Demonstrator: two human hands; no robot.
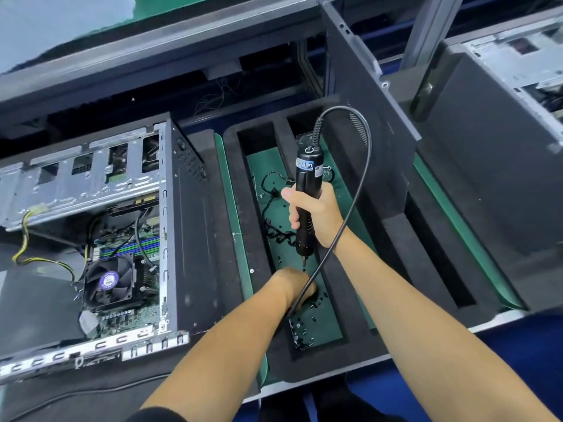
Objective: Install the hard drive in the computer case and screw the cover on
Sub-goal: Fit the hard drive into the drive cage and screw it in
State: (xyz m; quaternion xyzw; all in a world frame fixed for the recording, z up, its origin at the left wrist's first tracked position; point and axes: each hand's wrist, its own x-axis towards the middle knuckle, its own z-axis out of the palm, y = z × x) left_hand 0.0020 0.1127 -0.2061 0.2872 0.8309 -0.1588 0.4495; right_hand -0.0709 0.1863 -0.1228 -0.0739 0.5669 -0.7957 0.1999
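Note:
An open computer case [185,226] lies on its side at the left, showing a motherboard, a CPU fan [109,280] and a metal drive cage [82,178]. My right hand [316,213] grips a black electric screwdriver [306,196] upright, bit pointing down over a foam tray [243,239]. My left hand [294,286] reaches down into the tray's green-floored slot among several small black screws [307,327]; its fingers are curled downward and hidden. The case's dark side cover [365,95] stands upright behind the tray.
The screwdriver's black cable [356,190] loops from its top down past my left wrist. Another black computer case [487,166] stands at the right. A yellow-black cable bundle [24,239] hangs from the case at left. A metal frame rail runs along the back.

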